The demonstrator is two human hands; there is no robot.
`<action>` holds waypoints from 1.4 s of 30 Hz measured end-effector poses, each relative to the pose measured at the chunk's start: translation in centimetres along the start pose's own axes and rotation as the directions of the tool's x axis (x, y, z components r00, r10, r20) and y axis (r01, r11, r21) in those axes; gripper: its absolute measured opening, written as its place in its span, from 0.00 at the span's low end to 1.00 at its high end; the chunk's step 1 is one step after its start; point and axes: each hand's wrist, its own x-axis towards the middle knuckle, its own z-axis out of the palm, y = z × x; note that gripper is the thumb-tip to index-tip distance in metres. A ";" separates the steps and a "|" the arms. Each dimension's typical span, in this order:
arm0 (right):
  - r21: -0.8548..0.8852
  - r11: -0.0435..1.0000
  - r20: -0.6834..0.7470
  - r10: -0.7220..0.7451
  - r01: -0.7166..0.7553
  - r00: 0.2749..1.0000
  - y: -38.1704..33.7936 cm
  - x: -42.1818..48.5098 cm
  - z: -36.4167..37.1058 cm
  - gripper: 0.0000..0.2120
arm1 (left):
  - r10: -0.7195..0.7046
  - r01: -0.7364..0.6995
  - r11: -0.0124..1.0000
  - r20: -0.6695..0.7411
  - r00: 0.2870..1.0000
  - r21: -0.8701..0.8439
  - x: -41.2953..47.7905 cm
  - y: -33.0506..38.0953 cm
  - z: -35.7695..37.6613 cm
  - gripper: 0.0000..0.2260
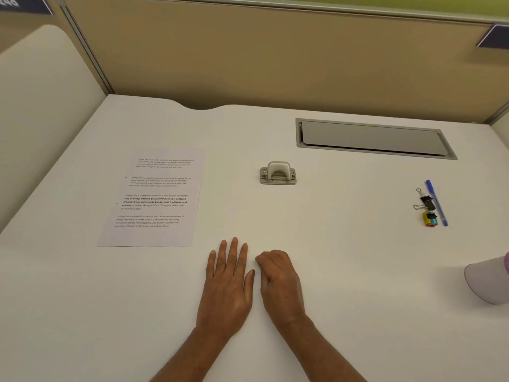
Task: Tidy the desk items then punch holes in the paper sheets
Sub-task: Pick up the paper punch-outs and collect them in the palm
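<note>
A printed paper sheet (154, 199) lies flat on the left of the white desk (344, 244). A grey metal hole punch (278, 173) stands in the middle, well beyond my hands. At the right lie a blue pen (436, 202), two black binder clips (427, 202) and a small yellow item (429, 219), close together. My left hand (228, 282) rests flat on the desk near the front, fingers spread, holding nothing. My right hand (279, 279) sits just beside it with fingers curled under, nothing visible in it.
A grey cable hatch (371, 137) is set into the desk at the back right. Tan partition walls (275, 56) close off the back and left. A pale lilac rounded object (489, 282) pokes in at the right edge.
</note>
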 end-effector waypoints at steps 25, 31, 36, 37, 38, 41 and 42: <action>-0.073 0.997 0.021 0.016 -0.015 1.000 -0.3 0.5 0.0 0.15 | -0.001 0.001 1.000 -0.002 1.000 -0.007 -0.1 0.2 -0.4 0.26; -0.133 0.991 0.032 0.001 0.003 0.999 -0.8 1.0 -0.4 0.14 | -0.003 0.003 1.000 0.008 1.000 -0.015 -0.1 0.2 -0.6 0.26; -0.162 0.986 0.019 -0.043 0.046 0.999 -0.7 1.1 -0.4 0.12 | -0.001 0.001 1.000 0.007 1.000 -0.020 -0.1 0.2 -0.6 0.26; -0.155 0.986 0.020 -0.066 0.068 0.998 -0.5 1.1 -0.5 0.12 | 0.000 0.000 1.000 0.006 1.000 -0.022 -0.1 0.2 -0.7 0.26; -0.143 0.986 0.019 -0.089 0.091 0.996 -0.3 1.2 -0.6 0.11 | 0.001 -0.001 1.000 0.005 1.000 -0.027 -0.1 0.2 -0.7 0.26; -0.021 1.000 -0.025 -0.015 0.015 1.000 0.3 1.3 -1.2 0.08 | 0.003 -0.003 0.999 -0.005 1.000 -0.036 -0.1 0.2 -0.7 0.26; 0.072 0.993 -0.050 0.094 -0.090 0.994 0.4 1.3 -1.5 0.07 | 0.003 -0.004 0.999 -0.006 1.000 -0.036 -0.1 0.2 -0.7 0.26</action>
